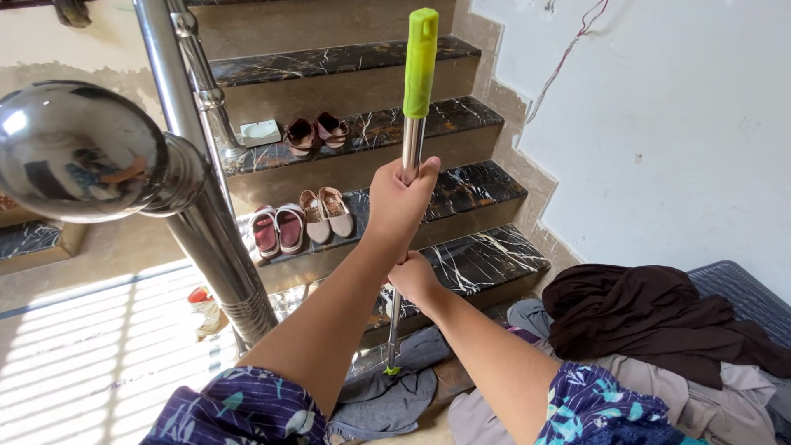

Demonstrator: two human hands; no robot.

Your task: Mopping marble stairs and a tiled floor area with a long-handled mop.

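— Where are your hands just now?

— Your left hand (398, 198) is high on the mop handle (409, 165), fist wrapped tight around the bare metal just below the lime-green grip (420, 62). Your right hand (414, 278) sits lower on the same shaft, fingers curled round it too.

— And the mop itself?

— You hold it nearly upright in front of the stairs. Its lower end comes down onto a grey cloth (387, 395) on the floor, between your forearms; whether that cloth is the mop's own head or a loose rag, you probably can't tell from this angle.

— What lies about you?

— To your left stands the steel banister post (218, 264) with its polished ball top (78, 148). On the dark marble steps (486, 255) behind the handle you see pink sandals (278, 229) and beige flats (327, 213) side by side, and a brown pair (317, 132) one step higher. At your right, a heap of dark brown fabric (651, 317) rests over lighter clothes, near the white wall (676, 124).
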